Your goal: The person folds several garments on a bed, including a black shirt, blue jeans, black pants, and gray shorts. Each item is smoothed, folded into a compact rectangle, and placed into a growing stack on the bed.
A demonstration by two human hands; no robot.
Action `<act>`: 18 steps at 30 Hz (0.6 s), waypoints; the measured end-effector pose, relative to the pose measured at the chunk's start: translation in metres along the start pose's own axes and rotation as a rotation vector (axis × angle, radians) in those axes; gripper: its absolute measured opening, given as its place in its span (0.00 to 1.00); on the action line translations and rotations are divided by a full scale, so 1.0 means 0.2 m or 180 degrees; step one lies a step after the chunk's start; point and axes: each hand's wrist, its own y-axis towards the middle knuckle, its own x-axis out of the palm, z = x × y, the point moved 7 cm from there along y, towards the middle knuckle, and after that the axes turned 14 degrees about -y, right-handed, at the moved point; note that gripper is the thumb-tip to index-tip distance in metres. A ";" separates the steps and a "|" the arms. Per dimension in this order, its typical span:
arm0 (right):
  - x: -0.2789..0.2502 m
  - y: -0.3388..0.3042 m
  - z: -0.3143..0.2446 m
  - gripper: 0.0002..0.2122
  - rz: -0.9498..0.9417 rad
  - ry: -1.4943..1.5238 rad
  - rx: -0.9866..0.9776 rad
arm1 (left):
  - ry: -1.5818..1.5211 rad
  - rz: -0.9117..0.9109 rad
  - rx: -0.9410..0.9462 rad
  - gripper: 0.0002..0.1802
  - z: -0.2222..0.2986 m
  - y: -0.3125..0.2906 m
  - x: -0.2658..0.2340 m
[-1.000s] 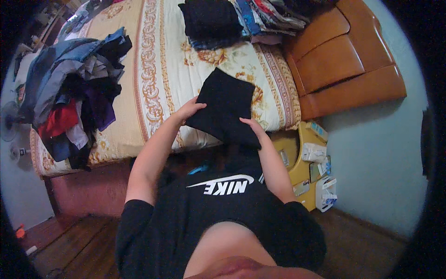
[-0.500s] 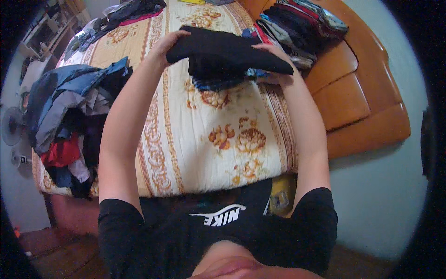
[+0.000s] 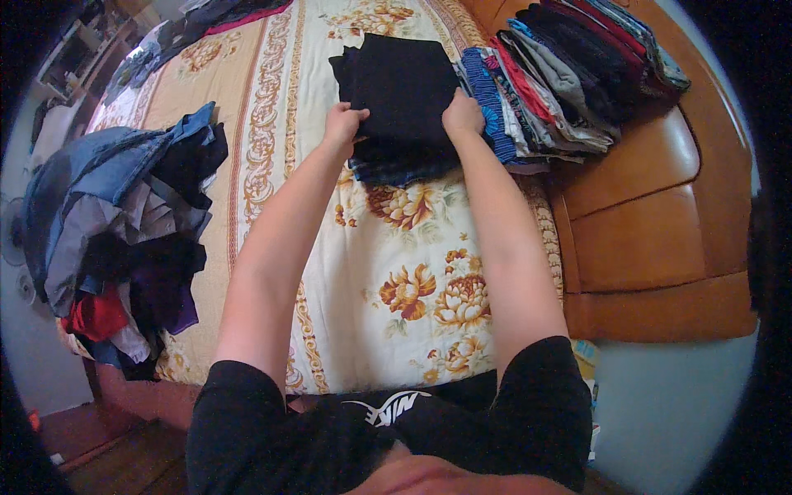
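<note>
A folded black garment [image 3: 408,91] lies flat on top of a small stack of folded dark clothes [image 3: 404,165] on the bed. My left hand [image 3: 344,125] grips its left edge, thumb on top and fingers curled under. On the opposite edge, my right hand [image 3: 464,114] pinches the cloth in the same way. The exact kind of garment cannot be made out. Just right of my right hand stands a row of folded clothes [image 3: 544,91] in blue, white, red, grey and black, leaning together against the headboard.
A floral bedspread [image 3: 396,247] covers the bed. To the left, a loose heap of unfolded clothes [image 3: 124,223] holds denim, grey, red and dark pieces. More clothes [image 3: 194,25] lie at the far left. A brown wooden headboard [image 3: 652,239] borders the bed's right side.
The black garment was raised and tilted between my hands; now it rests flat on the stack. Both hands have come down to its sides, and the view has shifted.
</note>
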 end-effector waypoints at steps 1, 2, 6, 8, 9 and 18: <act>-0.04 -0.01 0.02 0.14 0.0119 0.0034 0.0048 | -0.0050 -0.0096 0.0103 0.17 0.02 0.01 0.01; -0.07 -0.02 0.03 0.13 0.0179 0.0009 0.0040 | -0.0119 -0.0093 0.0130 0.17 0.05 -0.05 0.04; -0.09 -0.01 0.01 0.16 0.0273 -0.0150 -0.0048 | -0.0225 -0.0057 0.0014 0.23 -0.10 0.01 0.01; -0.06 -0.01 -0.02 0.18 0.0124 -0.0201 0.0062 | -0.0285 -0.0255 -0.0473 0.25 -0.25 0.19 -0.11; -0.02 -0.02 0.04 0.20 -0.0084 -0.0349 0.0147 | -0.0242 -0.0135 -0.0340 0.26 -0.23 0.15 -0.10; -0.13 -0.84 0.04 0.23 0.1315 -0.0928 -0.1051 | 0.0329 -0.0061 0.0462 0.21 -0.05 -0.72 -0.65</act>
